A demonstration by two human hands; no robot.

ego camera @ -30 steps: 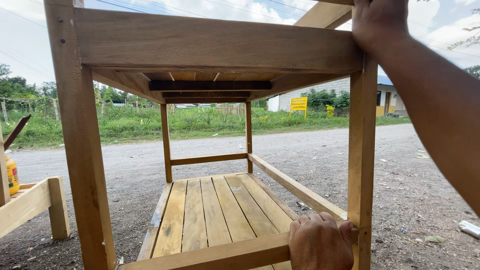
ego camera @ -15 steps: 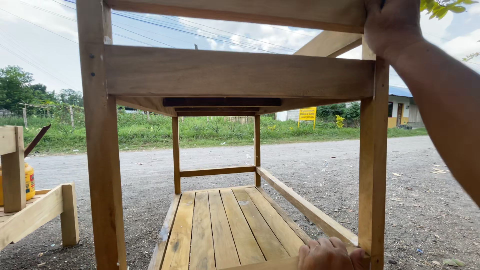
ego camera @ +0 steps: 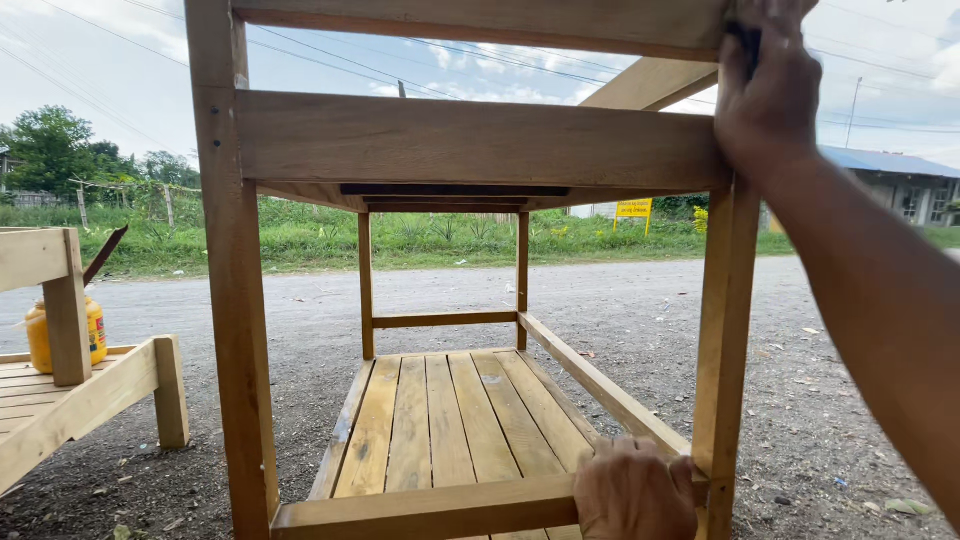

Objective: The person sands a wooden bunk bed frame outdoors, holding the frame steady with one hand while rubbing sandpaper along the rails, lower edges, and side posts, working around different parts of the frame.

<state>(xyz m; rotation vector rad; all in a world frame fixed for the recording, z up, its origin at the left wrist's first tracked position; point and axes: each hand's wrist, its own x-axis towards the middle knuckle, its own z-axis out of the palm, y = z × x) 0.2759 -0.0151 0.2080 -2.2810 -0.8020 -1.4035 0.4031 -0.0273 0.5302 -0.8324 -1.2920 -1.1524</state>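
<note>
A tall unpainted wooden rack (ego camera: 470,140) with a slatted bottom shelf (ego camera: 450,420) stands on gravel right in front of me. My right hand (ego camera: 765,85) is closed around the top of the rack's front right post, where the upper rail meets it. My left hand (ego camera: 635,492) grips the lower front rail (ego camera: 420,510) close to that same post. Both arms reach in from the right and from below.
A second wooden piece (ego camera: 75,390) with a slatted surface stands at the left, and a yellow bottle (ego camera: 40,335) sits on it behind a post. Gravel ground lies all around. Beyond it are a grass strip, a yellow sign (ego camera: 633,208) and a building (ego camera: 900,180).
My view has lifted, so the rack's topmost rail now shows. The rack looks closer and larger. Both hands keep their holds on the post and lower rail.
</note>
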